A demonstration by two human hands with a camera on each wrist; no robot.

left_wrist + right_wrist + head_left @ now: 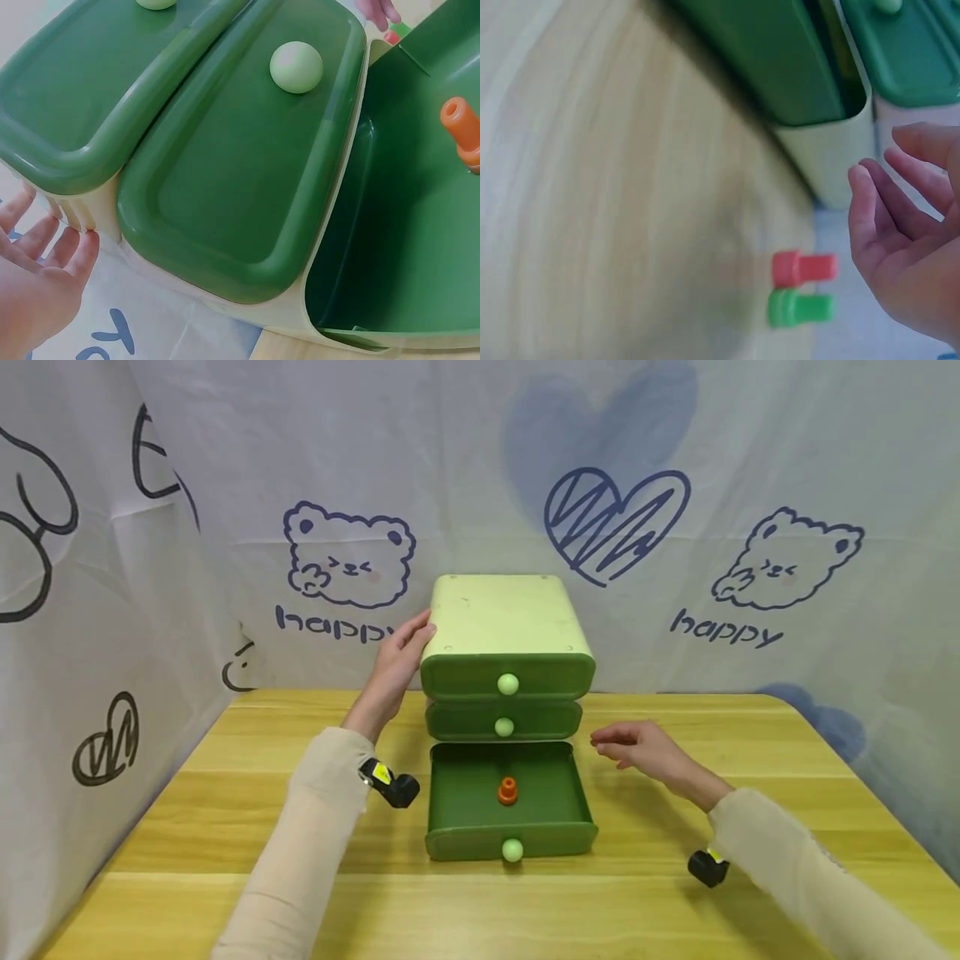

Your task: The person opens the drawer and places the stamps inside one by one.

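A small cabinet [502, 614] with a cream body and green drawer fronts stands on the table. My left hand [393, 668] rests its fingertips against the cabinet's left side near the top. The bottom drawer [468, 843] is pulled out, and a small orange stepped peg [507, 791] stands inside it. To the right of the cabinet, my right hand [648, 752] hovers above the table with loosely bent fingers, holding nothing. Past that hand in the right wrist view are a red peg [804, 268] and a green peg [801, 307], side by side on the table; the head view hides them.
The wooden table [225, 827] extends on both sides of the cabinet and in front. A printed white cloth [480, 468] hangs close behind it. The top drawer [465, 677] and middle drawer [465, 720] are closed, each with a round pale green knob.
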